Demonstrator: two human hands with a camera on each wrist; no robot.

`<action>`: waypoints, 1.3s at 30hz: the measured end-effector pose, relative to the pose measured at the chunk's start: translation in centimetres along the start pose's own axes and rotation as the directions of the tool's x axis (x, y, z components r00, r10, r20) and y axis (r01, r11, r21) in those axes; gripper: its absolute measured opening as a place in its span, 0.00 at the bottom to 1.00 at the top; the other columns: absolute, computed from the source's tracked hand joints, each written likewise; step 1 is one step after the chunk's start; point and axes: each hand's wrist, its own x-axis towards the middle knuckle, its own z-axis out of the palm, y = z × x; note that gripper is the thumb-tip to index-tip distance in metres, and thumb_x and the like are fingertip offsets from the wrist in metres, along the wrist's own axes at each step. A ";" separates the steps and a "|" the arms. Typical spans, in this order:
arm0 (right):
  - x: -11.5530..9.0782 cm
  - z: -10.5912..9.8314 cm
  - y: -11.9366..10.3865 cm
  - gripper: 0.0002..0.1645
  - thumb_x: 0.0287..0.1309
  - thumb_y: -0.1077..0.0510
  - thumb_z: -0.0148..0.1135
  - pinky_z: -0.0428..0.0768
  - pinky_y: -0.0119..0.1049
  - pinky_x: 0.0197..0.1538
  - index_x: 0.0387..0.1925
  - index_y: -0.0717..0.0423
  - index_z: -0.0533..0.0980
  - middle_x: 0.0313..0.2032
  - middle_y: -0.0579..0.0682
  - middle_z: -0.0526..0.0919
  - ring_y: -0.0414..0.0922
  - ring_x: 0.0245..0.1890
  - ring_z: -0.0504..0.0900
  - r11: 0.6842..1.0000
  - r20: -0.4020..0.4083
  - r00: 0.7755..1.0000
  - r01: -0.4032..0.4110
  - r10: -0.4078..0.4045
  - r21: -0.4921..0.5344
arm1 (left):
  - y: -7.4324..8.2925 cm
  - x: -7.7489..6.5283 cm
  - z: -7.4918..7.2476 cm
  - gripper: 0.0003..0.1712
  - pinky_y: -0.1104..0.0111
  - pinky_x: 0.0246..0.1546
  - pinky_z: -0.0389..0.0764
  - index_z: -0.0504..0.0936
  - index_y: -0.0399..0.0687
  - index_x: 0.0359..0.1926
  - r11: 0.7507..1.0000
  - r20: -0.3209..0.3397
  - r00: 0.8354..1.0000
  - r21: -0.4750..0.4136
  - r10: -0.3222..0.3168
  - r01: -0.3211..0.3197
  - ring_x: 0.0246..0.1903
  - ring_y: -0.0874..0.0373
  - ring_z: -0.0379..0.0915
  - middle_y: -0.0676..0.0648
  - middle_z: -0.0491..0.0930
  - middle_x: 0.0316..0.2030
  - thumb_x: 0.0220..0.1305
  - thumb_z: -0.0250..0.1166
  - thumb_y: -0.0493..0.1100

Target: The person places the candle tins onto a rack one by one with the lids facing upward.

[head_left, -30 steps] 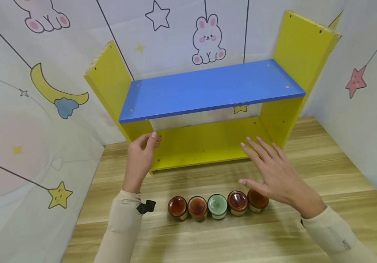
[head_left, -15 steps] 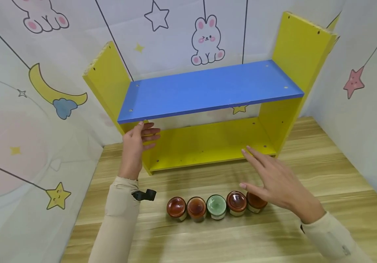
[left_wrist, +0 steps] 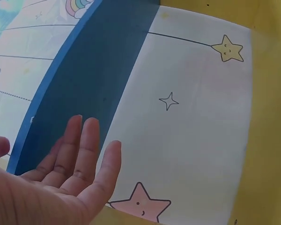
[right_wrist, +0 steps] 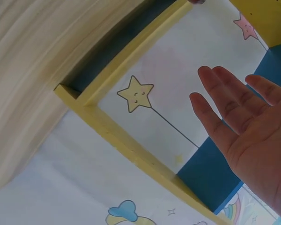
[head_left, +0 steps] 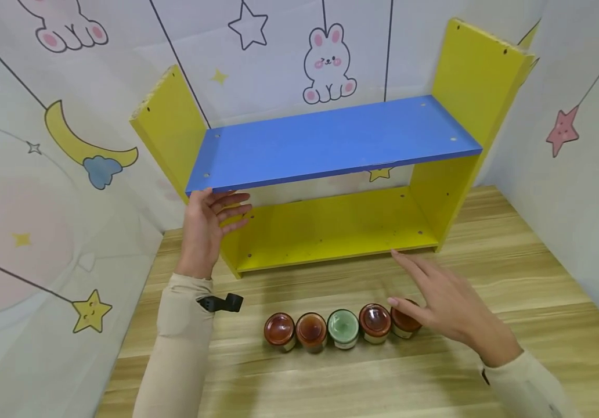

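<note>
A yellow shelf unit (head_left: 174,125) with a blue middle board (head_left: 331,142) stands on the wooden table. My left hand (head_left: 202,229) is at the board's left front corner, its thumb by the front edge and its fingers loosely spread under it. In the left wrist view, that hand (left_wrist: 70,183) holds nothing; whether it touches the board I cannot tell. My right hand (head_left: 451,307), fingers extended, hovers over the right end of a row of small jars. It partly covers a reddish-brown jar (head_left: 403,322). A green jar (head_left: 343,328) sits mid-row.
More reddish-brown jars, among them the leftmost jar (head_left: 280,331), line up in front of the unit. The unit's yellow bottom board (head_left: 325,232) lies behind them. A printed cloth backdrop (head_left: 278,75) surrounds the wooden table (head_left: 331,389).
My left hand has moved left and up to the blue board's corner, its fingers spreading. My right hand has drawn back a little toward the front. The jars and shelf unit stay put.
</note>
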 end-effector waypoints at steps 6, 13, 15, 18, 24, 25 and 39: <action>-0.7 0.4 0.4 0.48 0.66 0.33 0.60 0.74 0.66 0.58 0.79 0.46 0.57 0.70 0.59 0.71 0.63 0.63 0.76 0.999 0.008 1.000 -0.018 0.018 0.043 | 0.4 0.3 -0.3 0.36 0.55 0.50 0.83 0.67 0.42 0.71 0.997 -0.023 0.999 -0.071 -0.035 0.033 0.49 0.46 0.84 0.43 0.87 0.48 0.78 0.42 0.64; -1.5 0.8 1.1 0.47 0.67 0.34 0.59 0.73 0.67 0.58 0.80 0.40 0.54 0.71 0.59 0.69 0.63 0.65 0.74 0.994 0.040 0.998 -0.060 0.056 0.092 | 0.9 0.7 -0.3 0.39 0.56 0.49 0.84 0.63 0.44 0.75 0.992 -0.023 0.998 -0.114 -0.061 0.058 0.48 0.46 0.84 0.43 0.87 0.46 0.78 0.41 0.66; -1.7 1.0 1.3 0.46 0.68 0.34 0.59 0.74 0.68 0.57 0.80 0.38 0.53 0.71 0.58 0.69 0.63 0.66 0.74 0.992 0.053 0.996 -0.072 0.066 0.105 | 1.0 0.8 -0.2 0.39 0.56 0.49 0.84 0.61 0.45 0.76 0.991 -0.022 0.998 -0.121 -0.063 0.060 0.48 0.46 0.84 0.43 0.87 0.46 0.78 0.40 0.66; -2.0 1.2 1.4 0.46 0.69 0.34 0.58 0.74 0.68 0.56 0.80 0.38 0.53 0.71 0.59 0.69 0.63 0.66 0.73 0.990 0.070 0.995 -0.083 0.075 0.117 | 1.1 0.8 -0.1 0.38 0.56 0.49 0.84 0.56 0.47 0.78 0.988 -0.017 0.997 -0.135 -0.072 0.069 0.48 0.47 0.84 0.43 0.86 0.47 0.79 0.40 0.65; -2.6 1.5 1.9 0.44 0.69 0.35 0.58 0.75 0.66 0.56 0.79 0.40 0.55 0.70 0.58 0.70 0.62 0.65 0.74 0.987 0.067 0.994 -0.092 0.084 0.129 | 1.1 0.8 -0.1 0.37 0.57 0.50 0.84 0.53 0.49 0.79 0.983 -0.010 0.997 -0.167 -0.077 0.075 0.48 0.48 0.84 0.42 0.86 0.47 0.80 0.41 0.63; -2.6 1.6 1.9 0.44 0.69 0.35 0.58 0.75 0.66 0.56 0.79 0.40 0.55 0.70 0.58 0.71 0.61 0.65 0.75 0.987 0.066 0.994 -0.091 0.083 0.130 | 1.1 0.8 -0.1 0.37 0.57 0.49 0.84 0.52 0.50 0.79 0.983 -0.010 0.997 -0.170 -0.074 0.072 0.47 0.48 0.84 0.41 0.86 0.48 0.80 0.41 0.62; -3.2 1.9 2.5 0.42 0.70 0.37 0.57 0.79 0.63 0.51 0.79 0.42 0.57 0.70 0.53 0.72 0.53 0.57 0.81 0.984 0.077 0.993 -0.103 0.093 0.143 | 1.2 0.7 -0.4 0.35 0.56 0.51 0.83 0.56 0.44 0.76 0.994 -0.019 0.997 -0.084 -0.074 0.072 0.47 0.48 0.83 0.44 0.86 0.46 0.80 0.41 0.60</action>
